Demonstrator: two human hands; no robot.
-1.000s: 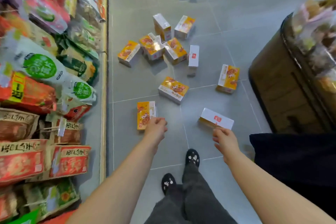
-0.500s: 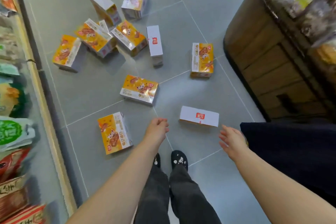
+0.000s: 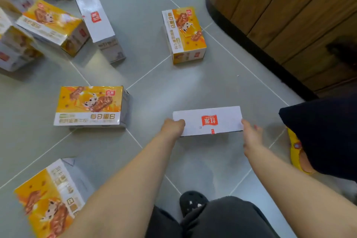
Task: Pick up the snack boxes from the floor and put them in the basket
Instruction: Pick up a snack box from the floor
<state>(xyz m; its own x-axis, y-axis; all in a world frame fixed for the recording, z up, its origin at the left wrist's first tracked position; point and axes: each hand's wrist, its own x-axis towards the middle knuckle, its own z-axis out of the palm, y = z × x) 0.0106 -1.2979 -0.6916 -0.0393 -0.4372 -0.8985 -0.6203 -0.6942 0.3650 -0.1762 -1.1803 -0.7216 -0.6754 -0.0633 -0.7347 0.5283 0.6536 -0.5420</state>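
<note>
Several orange-and-white snack boxes lie scattered on the grey tiled floor. The nearest is a box showing its white side with a red logo (image 3: 207, 120), straight ahead of me. My left hand (image 3: 172, 126) grips its left end with curled fingers. My right hand (image 3: 251, 134) holds its right end. More boxes lie to the left (image 3: 88, 106), at the lower left (image 3: 50, 199) and further back (image 3: 184, 35). I cannot make out a basket for certain.
A wooden-panelled counter (image 3: 289, 15) with a black base fills the upper right. A dark fabric shape (image 3: 320, 135) hangs at the right with something yellow (image 3: 295, 152) beneath it. Further boxes are piled at the upper left (image 3: 52, 25). My shoe (image 3: 191, 202) stands below the box.
I have bent down much closer to the floor. Both hands moved forward from the air onto the two ends of the white-sided box.
</note>
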